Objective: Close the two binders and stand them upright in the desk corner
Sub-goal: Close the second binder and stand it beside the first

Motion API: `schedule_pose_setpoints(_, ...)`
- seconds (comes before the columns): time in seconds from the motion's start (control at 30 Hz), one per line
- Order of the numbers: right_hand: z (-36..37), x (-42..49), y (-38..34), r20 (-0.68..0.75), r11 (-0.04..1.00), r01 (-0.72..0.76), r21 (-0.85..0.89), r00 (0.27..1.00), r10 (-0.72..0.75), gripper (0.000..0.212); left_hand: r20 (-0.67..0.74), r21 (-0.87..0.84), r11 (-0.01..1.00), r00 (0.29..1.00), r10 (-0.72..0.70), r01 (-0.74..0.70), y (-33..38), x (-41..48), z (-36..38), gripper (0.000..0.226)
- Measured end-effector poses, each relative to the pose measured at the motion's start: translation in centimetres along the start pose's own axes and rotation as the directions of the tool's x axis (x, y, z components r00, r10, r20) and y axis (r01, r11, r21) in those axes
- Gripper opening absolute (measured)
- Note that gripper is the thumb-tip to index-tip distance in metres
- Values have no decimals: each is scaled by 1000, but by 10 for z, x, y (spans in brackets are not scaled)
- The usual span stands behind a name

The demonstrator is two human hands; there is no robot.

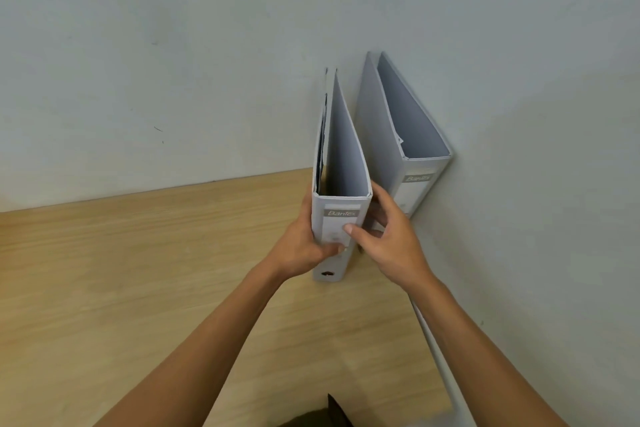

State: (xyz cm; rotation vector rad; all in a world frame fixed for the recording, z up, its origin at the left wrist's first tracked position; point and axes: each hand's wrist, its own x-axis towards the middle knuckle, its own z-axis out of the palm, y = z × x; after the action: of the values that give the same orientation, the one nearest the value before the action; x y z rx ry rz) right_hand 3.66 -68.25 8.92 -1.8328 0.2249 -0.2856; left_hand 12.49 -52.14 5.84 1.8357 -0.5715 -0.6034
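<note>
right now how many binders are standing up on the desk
2. One grey Bantex binder stands in the corner against the right wall. The second binder stands just left of it, spine held by the left hand and right hand. None appear hidden.

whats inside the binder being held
The held binder shows a dark sheaf of papers against its left cover; the rest looks empty. Its ring mechanism and lower inside are hidden by the spine and both hands.
</note>
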Motion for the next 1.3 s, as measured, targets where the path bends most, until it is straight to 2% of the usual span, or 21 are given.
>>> schedule_pose_setpoints(0.33, -18, -18, 18, -134, 997, -37, 64, 990, 46, 66, -42, -35, 999, 999, -18, 17, 1, 0, 33, 106)
schedule_pose_setpoints(0.57, -32, -14, 22, -177, 993, -88, 83, 979, 101, 46, -17, -86, 995, 999, -47, 46, 3, 12, 40, 104)
schedule_pose_setpoints(0.8, -39, -16, 27, -238, 990, -78, 117, 966, 104, 43, 25, -82, 996, 999, -36, 38, 5, 25, 49, 103)
schedule_pose_setpoints(1.03, -43, -8, 29, -240, 991, -128, 42, 962, 134, 24, -35, -32, 999, 999, 6, -7, 1, 31, 55, 101)
schedule_pose_setpoints(1.17, -40, -1, 32, -298, 983, -183, 0, 939, 175, 30, -37, -13, 1000, 999, 12, -13, -3, 38, 48, 99)
schedule_pose_setpoints(1.3, -38, 10, 30, -295, 981, -189, -53, 941, 165, 31, -54, 17, 1000, 999, 9, -8, -5, 45, 41, 94)
